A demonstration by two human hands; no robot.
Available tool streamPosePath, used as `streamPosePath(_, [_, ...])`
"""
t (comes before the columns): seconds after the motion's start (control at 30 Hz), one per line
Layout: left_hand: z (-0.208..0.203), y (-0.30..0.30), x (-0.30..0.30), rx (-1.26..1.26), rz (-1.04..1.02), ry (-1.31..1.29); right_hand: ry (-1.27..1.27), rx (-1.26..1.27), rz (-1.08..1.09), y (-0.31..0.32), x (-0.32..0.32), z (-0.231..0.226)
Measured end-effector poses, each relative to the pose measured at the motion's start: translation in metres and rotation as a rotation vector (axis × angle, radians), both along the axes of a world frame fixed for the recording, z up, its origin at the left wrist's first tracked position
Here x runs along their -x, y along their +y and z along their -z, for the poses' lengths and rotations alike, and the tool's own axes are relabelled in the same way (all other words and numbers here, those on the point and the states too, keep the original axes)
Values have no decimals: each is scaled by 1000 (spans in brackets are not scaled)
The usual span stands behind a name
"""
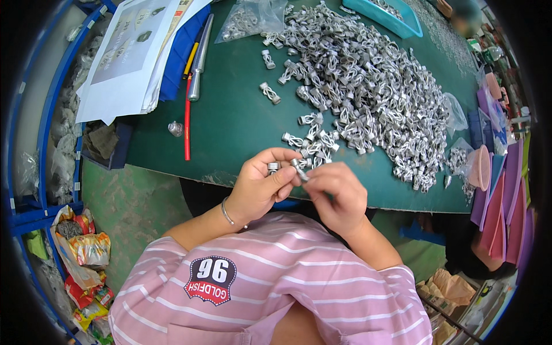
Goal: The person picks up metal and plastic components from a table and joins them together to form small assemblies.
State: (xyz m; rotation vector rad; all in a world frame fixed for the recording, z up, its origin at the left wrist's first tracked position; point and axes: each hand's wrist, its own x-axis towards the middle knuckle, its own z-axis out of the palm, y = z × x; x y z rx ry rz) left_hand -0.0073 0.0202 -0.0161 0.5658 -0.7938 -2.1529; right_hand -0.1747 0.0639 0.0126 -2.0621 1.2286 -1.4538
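Over the near edge of the green table, my left hand (259, 185) is closed round small silver metal fittings with ribbed ends and looped wire. One fitting (273, 167) shows in the curl of its fingers. A second fitting (298, 170) is pinched between both hands, its capped end up by my left fingers. My right hand (340, 195) grips the lower end of that piece with thumb and fingertips. Just beyond my hands lies a small cluster of fittings (313, 144). The large pile (368, 86) spreads behind it, and a single fitting (269, 93) lies apart to the left.
Papers (123, 63) rest on a blue bin at the far left, near a red pen (187, 126) and a metal tool (199, 63). A plastic bag (250, 23) and a turquoise tray (391, 20) stand at the back. Pink bins (499, 213) line the right; another person is at far right.
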Motion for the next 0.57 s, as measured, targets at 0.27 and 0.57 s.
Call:
streamPosePath(0.27, [-10, 12, 6, -201, 100, -25, -72, 13, -187, 11, -2, -9])
streamPosePath(0.57, [-15, 12, 1, -131, 74, -133, 156, -187, 382, -15, 28, 25])
